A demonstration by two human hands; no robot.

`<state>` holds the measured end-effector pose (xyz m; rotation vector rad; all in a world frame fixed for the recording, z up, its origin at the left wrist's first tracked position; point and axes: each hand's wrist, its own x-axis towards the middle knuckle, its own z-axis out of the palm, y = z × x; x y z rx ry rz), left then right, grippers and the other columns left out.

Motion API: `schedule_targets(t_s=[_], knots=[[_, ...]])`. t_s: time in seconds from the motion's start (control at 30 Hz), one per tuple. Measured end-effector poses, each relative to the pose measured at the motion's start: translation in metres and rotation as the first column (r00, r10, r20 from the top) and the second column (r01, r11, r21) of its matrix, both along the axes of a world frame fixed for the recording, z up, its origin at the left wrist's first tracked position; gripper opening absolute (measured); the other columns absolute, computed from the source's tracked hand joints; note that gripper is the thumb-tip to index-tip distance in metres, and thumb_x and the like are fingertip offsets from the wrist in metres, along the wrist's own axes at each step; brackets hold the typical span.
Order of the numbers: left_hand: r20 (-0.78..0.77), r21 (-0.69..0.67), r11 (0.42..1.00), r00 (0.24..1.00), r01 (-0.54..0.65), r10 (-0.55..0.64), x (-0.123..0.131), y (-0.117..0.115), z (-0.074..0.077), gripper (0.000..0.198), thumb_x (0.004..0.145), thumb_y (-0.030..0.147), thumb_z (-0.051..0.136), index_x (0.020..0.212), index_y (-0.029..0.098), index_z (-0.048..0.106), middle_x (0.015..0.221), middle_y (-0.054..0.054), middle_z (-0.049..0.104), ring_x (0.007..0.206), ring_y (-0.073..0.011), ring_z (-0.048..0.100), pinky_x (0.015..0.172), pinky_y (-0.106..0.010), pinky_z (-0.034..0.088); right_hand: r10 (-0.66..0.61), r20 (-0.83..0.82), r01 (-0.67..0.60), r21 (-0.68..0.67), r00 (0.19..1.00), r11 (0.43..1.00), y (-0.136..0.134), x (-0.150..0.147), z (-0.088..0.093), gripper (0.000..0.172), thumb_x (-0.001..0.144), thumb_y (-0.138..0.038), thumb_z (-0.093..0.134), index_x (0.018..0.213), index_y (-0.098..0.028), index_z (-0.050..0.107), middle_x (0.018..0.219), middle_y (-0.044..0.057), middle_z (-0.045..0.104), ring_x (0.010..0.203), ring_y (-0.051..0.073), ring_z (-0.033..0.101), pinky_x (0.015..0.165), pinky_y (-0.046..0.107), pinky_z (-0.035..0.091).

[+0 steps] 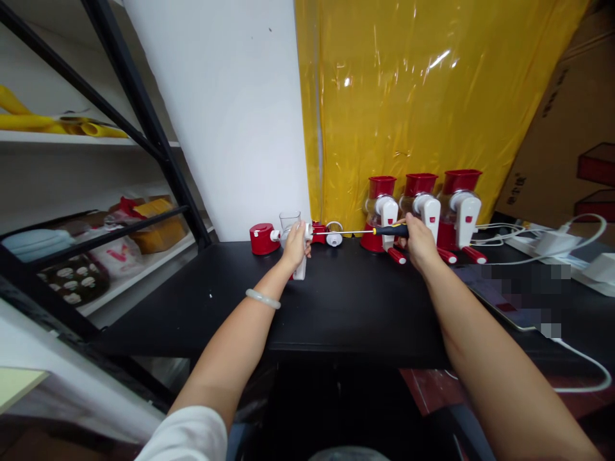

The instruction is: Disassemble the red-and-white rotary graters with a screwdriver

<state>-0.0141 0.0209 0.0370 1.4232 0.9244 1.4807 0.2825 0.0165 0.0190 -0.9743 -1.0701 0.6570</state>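
Across the table (346, 307), the screwdriver (377, 231) lies almost level between the person's two hands, its long axis running sideways, with the tip toward the left hand (296, 244). The right hand (417, 242) grips the black-and-yellow handle by its far end; the left hand, nearer the tip, has its fingers wrapped round a white plastic arm (300, 269), whose lower end juts out below the palm. From where I stand, the shaft points straight at the white piece by the left fingers. Whether the tip sits in a screw or only close by, I can't tell. The left hand hides most of the white arm and part of the clear plastic cup (289, 219) behind it. A red base (262, 239) stands to the left, and three rotary graters (423, 205) stand beyond the right hand, which partly covers them.
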Motion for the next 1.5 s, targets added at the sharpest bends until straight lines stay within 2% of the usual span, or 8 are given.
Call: schedule_targets(t_s=[0.2, 0.43, 0.67, 0.77, 1.03, 1.13, 1.3, 1.5], knots=[[-0.008, -0.006, 1.0, 1.0, 0.003, -0.003, -0.001, -0.001, 0.001, 0.038, 0.095, 0.06, 0.049, 0.089, 0.023, 0.046, 0.054, 0.009, 0.043, 0.035, -0.0064, 0.036, 0.037, -0.019, 0.035, 0.081, -0.192, -0.071, 0.056, 0.978, 0.996, 0.001, -0.005, 0.003, 0.048, 0.066, -0.063, 0.076, 0.086, -0.024, 0.058, 0.075, -0.004, 0.059, 0.053, 0.009, 0.052, 0.051, 0.025, 0.046], [-0.004, -0.014, 1.0, 1.0, 0.02, -0.02, 0.001, -0.002, 0.002, 0.04, 0.095, 0.062, 0.048, 0.087, 0.022, 0.045, 0.054, 0.009, 0.044, 0.034, -0.0066, 0.036, 0.037, -0.02, 0.035, 0.174, -0.27, -0.157, 0.085, 0.947, 0.984, -0.004, -0.004, 0.009, 0.026, 0.069, -0.044, 0.072, 0.082, -0.024, 0.062, 0.081, -0.001, 0.064, 0.065, 0.013, 0.06, 0.055, 0.025, 0.051], [-0.051, 0.008, 1.0, 0.999, 0.006, -0.006, 0.001, -0.002, -0.002, 0.037, 0.097, 0.059, 0.046, 0.088, 0.022, 0.045, 0.055, 0.01, 0.043, 0.035, -0.0059, 0.036, 0.037, -0.018, 0.035, -0.032, -0.134, 0.034, 0.018, 0.99, 0.999, 0.002, 0.002, 0.002, 0.06, 0.082, -0.079, 0.052, 0.072, -0.02, 0.063, 0.058, 0.0, 0.057, 0.043, 0.01, 0.046, 0.037, 0.022, 0.035], [-0.059, 0.023, 1.0, 0.998, 0.006, -0.005, 0.0, -0.001, -0.001, 0.036, 0.098, 0.057, 0.045, 0.088, 0.022, 0.044, 0.055, 0.01, 0.043, 0.035, -0.0062, 0.036, 0.036, -0.018, 0.035, -0.016, -0.102, 0.021, 0.046, 0.995, 0.999, 0.002, 0.0, 0.001, 0.05, 0.078, -0.071, 0.066, 0.078, -0.021, 0.066, 0.057, -0.003, 0.053, 0.041, 0.007, 0.042, 0.036, 0.02, 0.032], [-0.066, 0.012, 1.0, 0.998, 0.018, -0.017, 0.001, 0.0, -0.002, 0.037, 0.097, 0.058, 0.045, 0.087, 0.023, 0.042, 0.054, 0.01, 0.043, 0.034, -0.0063, 0.036, 0.036, -0.019, 0.035, 0.15, -0.33, -0.139, 0.058, 0.932, 0.989, -0.003, -0.004, 0.008, 0.024, 0.071, -0.038, 0.067, 0.09, -0.026, 0.06, 0.073, -0.005, 0.059, 0.052, 0.01, 0.053, 0.048, 0.024, 0.047], [-0.072, 0.01, 1.0, 0.997, 0.024, -0.023, 0.003, -0.001, -0.003, 0.037, 0.097, 0.058, 0.045, 0.088, 0.023, 0.043, 0.054, 0.01, 0.043, 0.034, -0.0063, 0.036, 0.036, -0.018, 0.035, 0.153, -0.306, -0.148, 0.038, 0.94, 0.988, -0.003, 0.001, 0.008, 0.022, 0.076, -0.044, 0.063, 0.086, -0.024, 0.06, 0.072, -0.003, 0.061, 0.053, 0.012, 0.056, 0.048, 0.025, 0.047], [-0.101, 0.006, 1.0, 0.995, 0.006, -0.006, 0.004, 0.0, -0.006, 0.037, 0.098, 0.059, 0.044, 0.089, 0.023, 0.044, 0.054, 0.011, 0.041, 0.034, -0.006, 0.035, 0.037, -0.018, 0.035, -0.089, -0.115, 0.081, -0.079, 0.989, 0.994, 0.001, 0.004, 0.002, 0.058, 0.087, -0.074, 0.046, 0.075, -0.02, 0.065, 0.047, -0.001, 0.049, 0.038, 0.012, 0.043, 0.038, 0.025, 0.034], [-0.12, 0.015, 1.0, 0.993, -0.004, 0.006, 0.001, 0.004, -0.007, 0.036, 0.098, 0.057, 0.045, 0.089, 0.023, 0.044, 0.054, 0.01, 0.042, 0.034, -0.0063, 0.036, 0.038, -0.018, 0.035, 0.026, -0.19, -0.029, -0.012, 0.981, 1.0, 0.001, -0.001, 0.004, 0.032, 0.078, -0.053, 0.071, 0.081, -0.021, 0.065, 0.05, -0.006, 0.046, 0.04, 0.008, 0.038, 0.041, 0.022, 0.038]])
